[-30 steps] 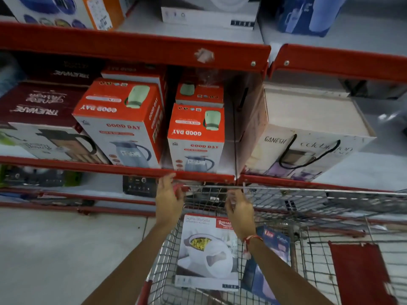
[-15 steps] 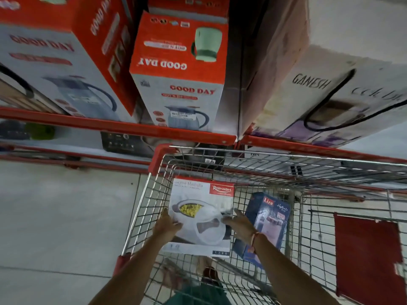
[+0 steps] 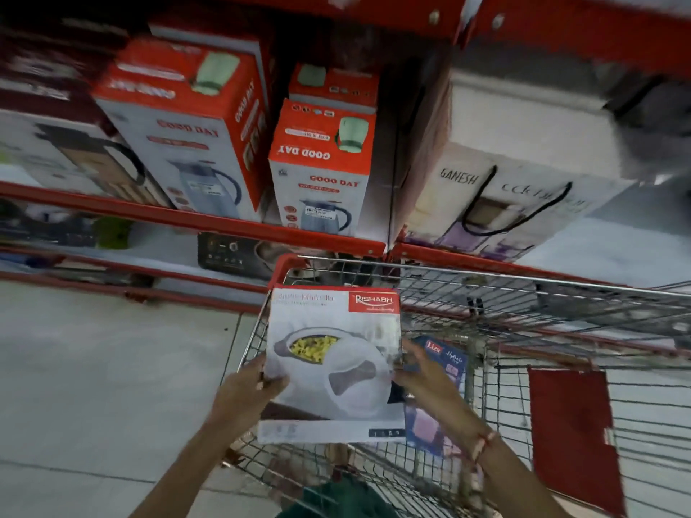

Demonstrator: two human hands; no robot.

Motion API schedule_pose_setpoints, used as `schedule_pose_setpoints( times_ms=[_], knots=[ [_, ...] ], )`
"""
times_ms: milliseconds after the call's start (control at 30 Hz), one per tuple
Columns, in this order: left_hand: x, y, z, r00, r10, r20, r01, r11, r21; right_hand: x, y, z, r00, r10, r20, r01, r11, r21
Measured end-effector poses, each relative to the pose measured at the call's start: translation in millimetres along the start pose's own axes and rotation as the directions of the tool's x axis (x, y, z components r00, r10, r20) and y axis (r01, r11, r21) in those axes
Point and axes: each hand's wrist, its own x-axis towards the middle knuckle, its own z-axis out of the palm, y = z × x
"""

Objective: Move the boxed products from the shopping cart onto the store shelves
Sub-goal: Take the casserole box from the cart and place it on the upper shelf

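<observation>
A white Rishabh casserole box (image 3: 332, 364) with a red corner label is raised above the wire shopping cart (image 3: 523, 304). My left hand (image 3: 246, 386) grips its left edge and my right hand (image 3: 426, 372) grips its right edge. A blue Liza box (image 3: 441, 401) stays in the cart, partly hidden behind my right hand and the white box. Just beyond the cart runs the red-edged store shelf (image 3: 209, 222).
Red and white Good Day jug boxes (image 3: 321, 166) stand on the shelf, with a larger one (image 3: 194, 129) to their left. A white Ganesh box (image 3: 516, 188) sits to the right. A red panel (image 3: 572, 435) hangs in the cart. Pale floor (image 3: 93, 368) lies left.
My hands left the cart's front rim, dropped into the cart and took the white box by both sides; it is now higher than half a second ago.
</observation>
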Motion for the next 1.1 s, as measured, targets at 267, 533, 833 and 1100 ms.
schedule_pose_setpoints(
  times_ms=[267, 533, 833, 1100],
  knots=[
    [-76, 25, -44, 0.961, 0.186, -0.203, -0.196, 0.98, -0.029, -90, -28, 8, 0.903, -0.305, -0.304, 0.235, 0.941, -0.245],
    [-82, 36, -77, 0.9, 0.342, -0.269, -0.365, 0.93, -0.037, -115, -51, 18, 0.775, -0.433, -0.459, 0.38, 0.901, -0.209],
    [-67, 123, -173, 0.682, 0.531, -0.502, -0.65, 0.755, -0.084, -135, -171, -7, 0.46, -0.691, -0.557, 0.668, 0.683, -0.295],
    [-57, 242, -272, 0.433, 0.622, -0.652, -0.872, 0.473, -0.128, -146, -308, -50, 0.122, -0.802, -0.584, 0.797, 0.43, -0.425]
  ],
)
